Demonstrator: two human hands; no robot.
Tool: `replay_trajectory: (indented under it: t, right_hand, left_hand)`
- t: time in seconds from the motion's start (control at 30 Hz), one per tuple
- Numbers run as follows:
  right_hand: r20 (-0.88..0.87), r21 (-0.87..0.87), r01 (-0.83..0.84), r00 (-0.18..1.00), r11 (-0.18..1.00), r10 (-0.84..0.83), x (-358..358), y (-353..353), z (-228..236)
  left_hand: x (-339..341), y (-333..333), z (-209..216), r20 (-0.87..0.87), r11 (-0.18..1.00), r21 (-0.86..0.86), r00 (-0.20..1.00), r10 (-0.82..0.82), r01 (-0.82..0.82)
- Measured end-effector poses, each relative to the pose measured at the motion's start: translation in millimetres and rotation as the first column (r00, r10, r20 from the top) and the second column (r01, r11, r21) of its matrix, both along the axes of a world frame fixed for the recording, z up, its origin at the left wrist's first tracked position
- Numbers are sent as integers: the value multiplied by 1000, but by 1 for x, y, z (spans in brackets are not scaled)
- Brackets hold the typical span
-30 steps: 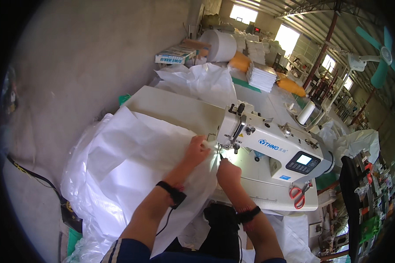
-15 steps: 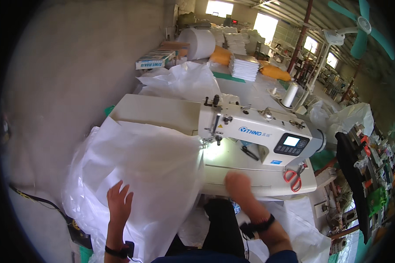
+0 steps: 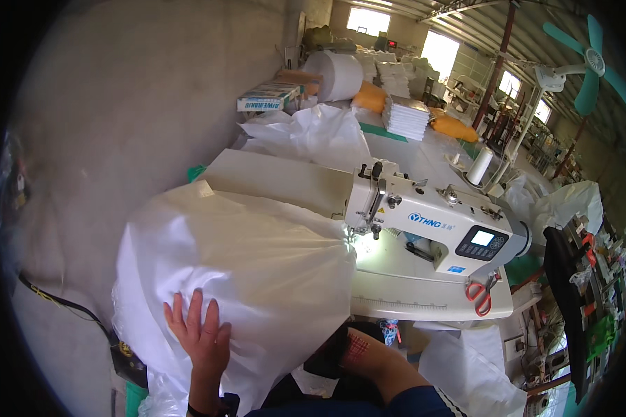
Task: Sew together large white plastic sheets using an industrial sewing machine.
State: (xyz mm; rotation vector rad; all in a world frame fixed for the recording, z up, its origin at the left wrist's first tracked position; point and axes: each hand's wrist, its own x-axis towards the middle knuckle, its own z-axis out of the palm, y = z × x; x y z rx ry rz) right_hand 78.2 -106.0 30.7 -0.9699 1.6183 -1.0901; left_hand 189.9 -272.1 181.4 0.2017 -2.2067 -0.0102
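A large white sheet (image 3: 257, 243), thin and slightly shiny, drapes over the left end of the sewing table and down toward my lap. Its right edge lies close under the needle area of a white sewing machine (image 3: 431, 222), where a lamp glows. My left hand (image 3: 202, 337) rests flat on the sheet with fingers spread. My right forearm (image 3: 382, 365) reaches in at the sheet's lower right edge, below the tabletop. The right hand's fingers are hidden there, beside dark cloth.
Red-handled scissors (image 3: 478, 299) lie on the table's right front corner, and black snips (image 3: 419, 251) behind the machine's lit area. A thread cone (image 3: 478, 167) stands behind the machine. More white material (image 3: 466, 361) hangs below the table. A wall (image 3: 118, 139) is at left.
My left hand has come down onto the sheet. My right hand has moved from the table's front edge down and left, out of sight. The view has shifted left, so things appear farther right.
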Motion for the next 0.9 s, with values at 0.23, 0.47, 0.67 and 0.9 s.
replay_trajectory:
  t: [0.23, 0.47, 0.67, 0.9]
  right_hand:
    - [238, -75, -26, 970, 997, 43, -3, -12, 18]
    - [336, -184, -243, 895, 952, 293, 31, -34, 21]
    - [289, -291, -482, 779, 827, 556, 94, -51, 16]
    - [571, -232, -71, 798, 970, 195, 79, 18, 26]
  left_hand:
    - [-114, -117, -54, 533, 932, 339, 843, -74, -133]
    - [-230, -194, -67, 656, 955, 245, 754, -35, -169]
    - [-205, -212, -70, 719, 983, 181, 678, -151, 27]
    - [-130, -207, -38, 792, 983, -67, 590, 157, -172]
